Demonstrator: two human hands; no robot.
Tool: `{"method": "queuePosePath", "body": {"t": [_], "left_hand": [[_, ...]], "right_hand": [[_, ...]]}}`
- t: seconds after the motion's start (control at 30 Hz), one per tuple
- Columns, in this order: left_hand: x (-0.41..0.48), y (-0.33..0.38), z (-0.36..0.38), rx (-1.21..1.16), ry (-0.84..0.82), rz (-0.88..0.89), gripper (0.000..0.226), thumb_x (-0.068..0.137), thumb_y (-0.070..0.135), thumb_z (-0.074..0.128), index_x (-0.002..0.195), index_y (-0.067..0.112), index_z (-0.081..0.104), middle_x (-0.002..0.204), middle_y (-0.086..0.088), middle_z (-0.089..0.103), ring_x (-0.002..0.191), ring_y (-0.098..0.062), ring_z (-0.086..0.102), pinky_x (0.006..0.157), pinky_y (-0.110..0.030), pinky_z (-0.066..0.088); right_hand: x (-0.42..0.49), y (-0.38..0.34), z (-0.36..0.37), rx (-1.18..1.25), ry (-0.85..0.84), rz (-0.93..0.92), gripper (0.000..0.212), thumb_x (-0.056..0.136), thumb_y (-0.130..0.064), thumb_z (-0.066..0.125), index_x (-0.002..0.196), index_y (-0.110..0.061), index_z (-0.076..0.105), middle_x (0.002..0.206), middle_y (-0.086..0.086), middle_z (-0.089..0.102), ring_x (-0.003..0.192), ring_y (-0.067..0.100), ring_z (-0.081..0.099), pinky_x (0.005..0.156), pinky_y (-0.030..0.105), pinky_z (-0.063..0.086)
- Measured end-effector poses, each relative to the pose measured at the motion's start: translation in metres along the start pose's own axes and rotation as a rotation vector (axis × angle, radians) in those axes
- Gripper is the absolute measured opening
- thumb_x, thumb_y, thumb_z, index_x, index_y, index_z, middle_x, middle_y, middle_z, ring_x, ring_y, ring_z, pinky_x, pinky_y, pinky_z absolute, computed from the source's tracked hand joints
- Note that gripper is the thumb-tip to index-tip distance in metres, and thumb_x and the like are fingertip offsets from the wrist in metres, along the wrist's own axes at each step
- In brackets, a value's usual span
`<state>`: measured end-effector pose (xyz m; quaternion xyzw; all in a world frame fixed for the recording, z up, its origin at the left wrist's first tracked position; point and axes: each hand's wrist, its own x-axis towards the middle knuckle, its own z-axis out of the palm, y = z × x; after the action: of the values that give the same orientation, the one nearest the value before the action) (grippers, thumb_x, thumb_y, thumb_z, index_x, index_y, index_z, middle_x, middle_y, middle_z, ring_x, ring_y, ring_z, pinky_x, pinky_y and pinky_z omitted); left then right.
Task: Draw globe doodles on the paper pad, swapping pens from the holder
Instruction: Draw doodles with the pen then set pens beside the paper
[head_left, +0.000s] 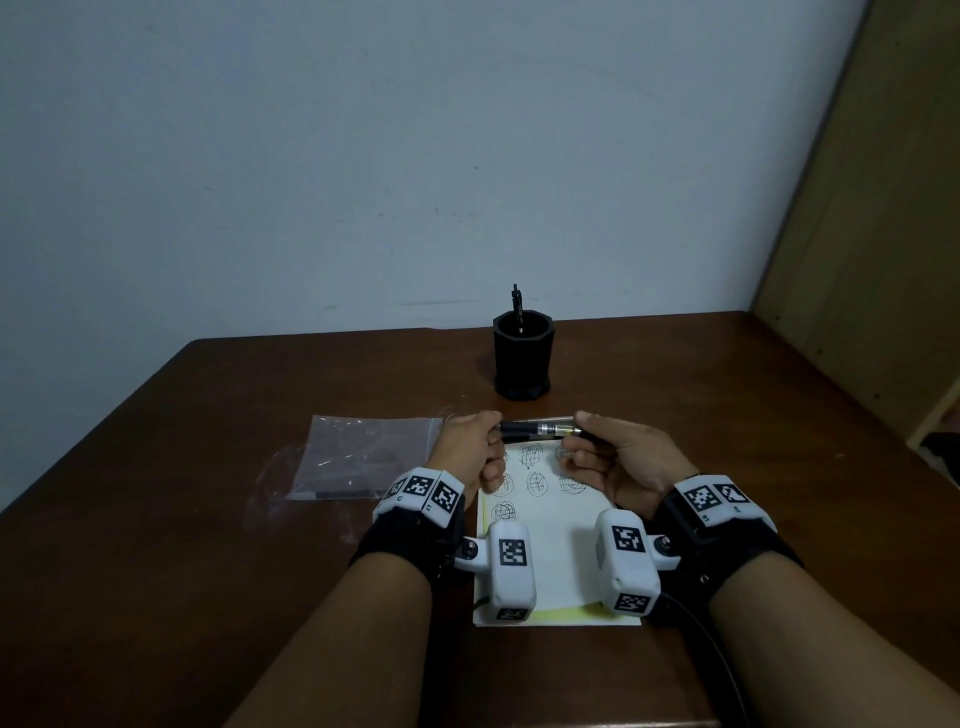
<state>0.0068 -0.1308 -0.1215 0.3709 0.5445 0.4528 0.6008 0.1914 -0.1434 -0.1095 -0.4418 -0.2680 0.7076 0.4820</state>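
A pen (540, 429) lies level above the paper pad (558, 525), its left end pinched by the left hand (470, 447) and its right end by the right hand (621, 457). Beyond, the black holder (523, 358) stands on the bench (208, 493) with another pen (517, 304) upright inside.

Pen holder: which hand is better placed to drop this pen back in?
Likely left: both hands grip the pen, but the left hand sits almost directly before the pen holder, while the right hand lies farther to its side.
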Motion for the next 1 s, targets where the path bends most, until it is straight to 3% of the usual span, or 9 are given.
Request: {"method": "queuePosePath", "body": {"t": [0.13,0.3,0.43,0.53,0.7,0.83,1.0], "left_hand": [[-0.0011,0.0002,0.0004,-0.008,0.007,0.013,0.038,0.092,0.021,0.049,0.056,0.016,0.034,0.04,0.003,0.029,0.031,-0.015,0.029,0.045,-0.024,0.023],[-0.0016,0.0025,-0.0022,-0.015,-0.057,-0.01,0.052,0.09,0.045,0.056,0.05,0.015,0.043,0.041,-0.001,0.034,0.034,-0.019,0.039,0.045,-0.026,0.037],[-0.0024,0.0041,-0.0024,-0.049,-0.075,-0.019,0.034,0.087,0.026,0.05,0.056,0.013,0.044,0.04,0.001,0.035,0.036,-0.019,0.039,0.048,-0.027,0.036],[-0.0032,0.0032,-0.0015,-0.018,-0.059,-0.025,0.033,0.087,0.019,0.047,0.054,0.015,0.041,0.042,0.001,0.033,0.036,-0.018,0.036,0.047,-0.026,0.033],[-0.0045,0.0044,0.0009,0.006,-0.018,-0.034,0.043,0.092,0.021,0.045,0.05,0.017,0.036,0.046,-0.001,0.03,0.037,-0.018,0.033,0.047,-0.027,0.029],[-0.004,0.0054,0.0013,-0.004,-0.013,-0.046,0.049,0.095,0.031,0.05,0.05,0.014,0.041,0.045,-0.004,0.037,0.036,-0.019,0.04,0.047,-0.026,0.035],[-0.0056,0.0068,-0.0004,-0.016,-0.023,-0.06,0.034,0.09,0.024,0.047,0.058,0.012,0.043,0.047,-0.004,0.038,0.038,-0.019,0.04,0.046,-0.027,0.037]], "right_hand": [[0.0003,0.001,0.001,-0.002,0.005,0.001,0.008,0.09,-0.011,0.064,0.09,-0.003,0.064,0.06,0.016,0.069,0.04,0.016,0.06,0.059,0.035,0.062],[0.001,0.0,-0.0014,0.074,0.032,0.013,0.01,0.089,-0.011,0.065,0.088,-0.002,0.064,0.057,0.015,0.067,0.039,0.017,0.059,0.06,0.04,0.062],[0.002,0.001,-0.0015,0.063,0.031,0.01,0.011,0.089,-0.012,0.065,0.088,-0.001,0.063,0.057,0.015,0.067,0.039,0.017,0.058,0.062,0.04,0.062],[0.003,0.0023,-0.0008,0.034,0.027,-0.004,0.011,0.09,-0.011,0.065,0.087,-0.001,0.063,0.055,0.014,0.064,0.038,0.017,0.056,0.059,0.038,0.062],[0.0043,0.0031,-0.0018,0.022,0.017,-0.014,0.009,0.089,-0.011,0.065,0.088,-0.002,0.063,0.056,0.014,0.064,0.038,0.017,0.055,0.059,0.038,0.062],[0.005,0.0037,-0.0023,0.021,0.023,-0.022,0.01,0.089,-0.011,0.065,0.088,-0.001,0.063,0.056,0.015,0.065,0.038,0.017,0.056,0.068,0.042,0.061],[0.0043,0.0045,-0.0021,0.028,0.025,-0.02,0.01,0.089,-0.01,0.064,0.088,-0.001,0.062,0.055,0.015,0.064,0.037,0.017,0.055,0.07,0.043,0.06]]}}
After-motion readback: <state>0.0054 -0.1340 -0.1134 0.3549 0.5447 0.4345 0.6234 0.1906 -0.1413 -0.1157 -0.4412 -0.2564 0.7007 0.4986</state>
